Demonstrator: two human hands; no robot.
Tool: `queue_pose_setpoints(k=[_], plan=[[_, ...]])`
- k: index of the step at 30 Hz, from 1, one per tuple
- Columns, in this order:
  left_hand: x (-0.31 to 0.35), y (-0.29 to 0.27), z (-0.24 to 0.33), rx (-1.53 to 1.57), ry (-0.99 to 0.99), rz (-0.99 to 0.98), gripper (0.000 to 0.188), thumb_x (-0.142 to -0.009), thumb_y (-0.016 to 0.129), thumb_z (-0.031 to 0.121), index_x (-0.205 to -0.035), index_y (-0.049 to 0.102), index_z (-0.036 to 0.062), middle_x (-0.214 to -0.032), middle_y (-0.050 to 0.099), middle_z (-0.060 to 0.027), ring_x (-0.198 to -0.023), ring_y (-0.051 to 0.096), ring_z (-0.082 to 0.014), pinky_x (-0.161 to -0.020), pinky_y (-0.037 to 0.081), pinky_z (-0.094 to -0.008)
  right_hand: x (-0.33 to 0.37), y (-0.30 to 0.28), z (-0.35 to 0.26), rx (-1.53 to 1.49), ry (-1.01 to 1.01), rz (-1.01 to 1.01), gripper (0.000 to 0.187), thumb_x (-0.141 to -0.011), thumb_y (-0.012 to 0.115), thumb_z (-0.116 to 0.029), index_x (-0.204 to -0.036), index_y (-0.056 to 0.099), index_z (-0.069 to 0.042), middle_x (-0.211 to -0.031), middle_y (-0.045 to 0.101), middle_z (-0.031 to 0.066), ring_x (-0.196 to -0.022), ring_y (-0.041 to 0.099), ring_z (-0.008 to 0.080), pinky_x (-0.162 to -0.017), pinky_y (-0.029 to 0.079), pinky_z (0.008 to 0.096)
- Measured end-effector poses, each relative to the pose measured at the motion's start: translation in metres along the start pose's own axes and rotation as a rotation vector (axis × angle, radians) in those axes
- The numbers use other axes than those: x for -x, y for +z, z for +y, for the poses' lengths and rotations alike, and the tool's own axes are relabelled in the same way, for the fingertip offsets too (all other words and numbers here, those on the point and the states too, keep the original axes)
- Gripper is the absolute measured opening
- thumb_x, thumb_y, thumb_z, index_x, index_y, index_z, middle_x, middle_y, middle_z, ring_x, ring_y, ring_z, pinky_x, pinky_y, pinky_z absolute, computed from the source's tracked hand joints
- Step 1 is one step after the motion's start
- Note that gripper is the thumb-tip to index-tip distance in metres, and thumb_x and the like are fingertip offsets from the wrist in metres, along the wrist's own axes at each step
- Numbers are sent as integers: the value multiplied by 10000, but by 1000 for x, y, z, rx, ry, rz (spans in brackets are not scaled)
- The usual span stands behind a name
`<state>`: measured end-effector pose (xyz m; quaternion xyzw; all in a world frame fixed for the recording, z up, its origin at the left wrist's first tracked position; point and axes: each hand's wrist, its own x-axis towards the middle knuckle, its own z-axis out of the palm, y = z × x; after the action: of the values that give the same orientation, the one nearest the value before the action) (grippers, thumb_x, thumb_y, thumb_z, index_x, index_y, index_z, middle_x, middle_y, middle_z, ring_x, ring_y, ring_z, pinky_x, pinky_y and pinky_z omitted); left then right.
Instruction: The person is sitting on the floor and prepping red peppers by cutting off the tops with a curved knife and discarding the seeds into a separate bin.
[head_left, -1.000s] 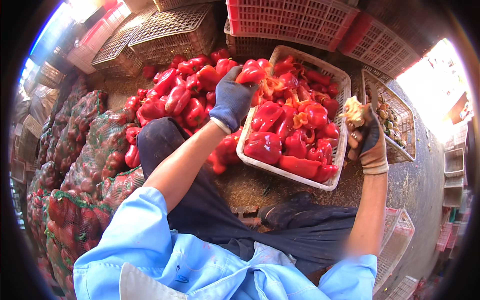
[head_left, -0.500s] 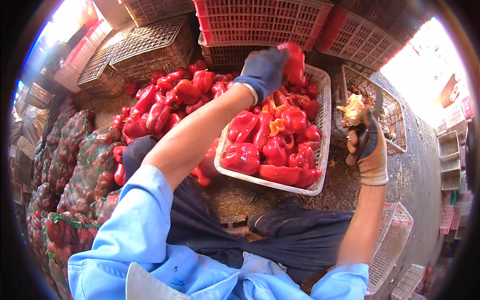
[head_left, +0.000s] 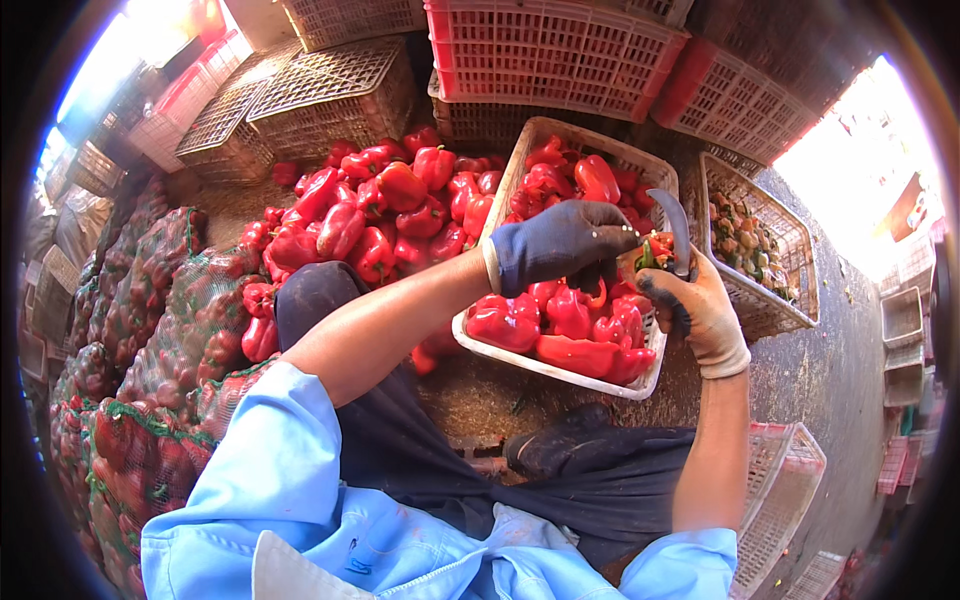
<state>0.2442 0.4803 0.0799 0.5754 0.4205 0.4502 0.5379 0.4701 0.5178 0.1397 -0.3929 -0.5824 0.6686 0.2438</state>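
Observation:
My right hand [head_left: 702,308], in a pale glove with dark fingers, is closed on a curved knife [head_left: 672,228], its blade pointing up and away. My left hand [head_left: 565,243], in a dark blue glove, reaches over the pepper crate, fingers bent round a piece of red pepper with a green stem [head_left: 652,254]. This piece is between the two hands, against the knife; the left hand hides part of it. Beneath, the pale crate [head_left: 560,372] holds shiny red peppers [head_left: 503,318], some of them cut.
Whole red peppers [head_left: 342,230] are heaped on the floor at left, beside net sacks [head_left: 180,320] full of peppers. A crate of pepper cores [head_left: 752,240] is at right. Stacked crates [head_left: 550,55] stand at the far side; another crate [head_left: 775,500] lies near my right elbow.
My left hand has come back toward me and right to meet the right hand, and the red pepper it carried is out of it. The pale core has left the right hand.

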Motion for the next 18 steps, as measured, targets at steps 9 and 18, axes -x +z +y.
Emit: queue_pose_setpoints(k=[9, 18], plan=[[39, 17, 0, 210, -85, 167, 275, -1092, 646, 290, -1091, 653, 15, -745, 689, -56, -577, 629, -127, -516, 489, -284, -15, 14, 36, -190, 24, 15, 259, -1048, 733, -256, -1246, 666, -102, -749, 664, 11, -490, 565, 91, -410, 427, 237], [48, -17, -5, 201, -128, 148, 346, -1079, 629, 365, -1114, 676, 24, -734, 678, -44, -507, 603, -130, -470, 471, -285, -17, 14, 38, 109, -30, -61, 211, -1035, 725, -270, -1126, 694, -83, -642, 604, -5, -442, 538, 89, -390, 397, 240]])
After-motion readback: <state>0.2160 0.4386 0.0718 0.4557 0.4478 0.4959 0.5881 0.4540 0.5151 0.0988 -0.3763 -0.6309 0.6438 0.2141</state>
